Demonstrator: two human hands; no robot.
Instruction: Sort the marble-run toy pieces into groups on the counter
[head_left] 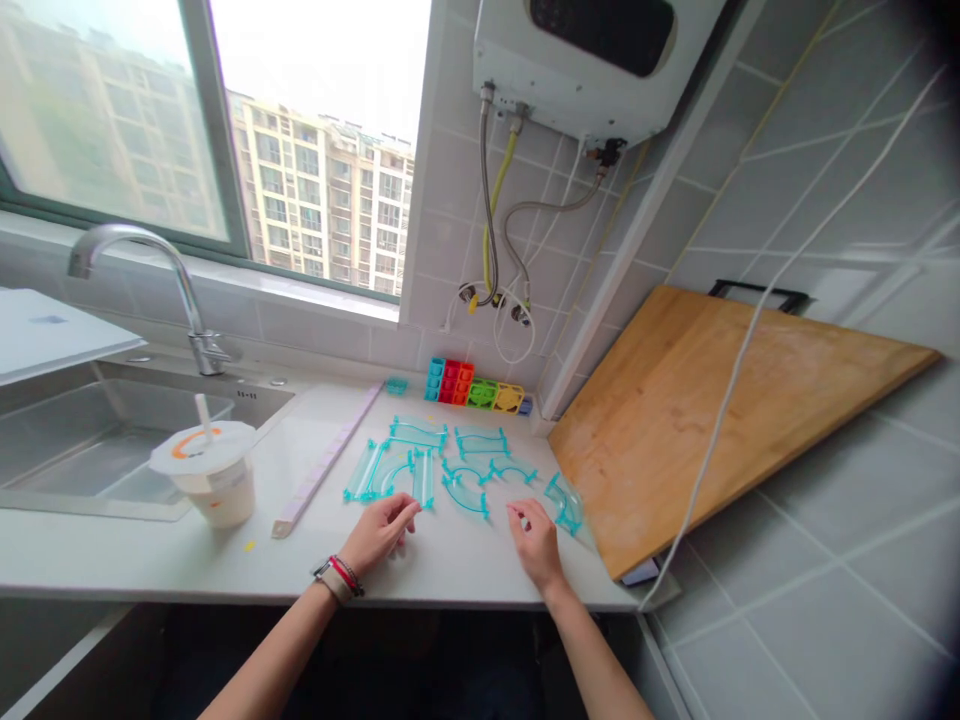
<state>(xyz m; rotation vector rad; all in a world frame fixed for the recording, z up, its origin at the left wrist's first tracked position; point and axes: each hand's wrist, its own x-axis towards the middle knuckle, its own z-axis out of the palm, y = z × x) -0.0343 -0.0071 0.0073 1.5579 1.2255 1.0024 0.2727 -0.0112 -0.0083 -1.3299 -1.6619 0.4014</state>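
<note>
Several clear teal track pieces lie on the white countertop, some straight and some curved. My left hand (382,535) is closed, fingers curled and no object visible in them, just by the lower end of a straight teal piece (424,478); whether it touches that piece I cannot tell. Over to the right, my right hand (535,542) is also closed with its fingertips drawn together and nothing visible in it. It hovers between a curved teal piece (466,492) and another curved piece (564,504). Farther back lie two wavy teal pieces (418,433).
Behind the pieces stand red blocks (456,382), green blocks (481,393) and yellow blocks (509,399). A lidded cup with a straw (217,480) and a long pale strip (330,460) are left, beside the sink (225,420). A wooden board (697,400) leans at right behind a white cable (731,385).
</note>
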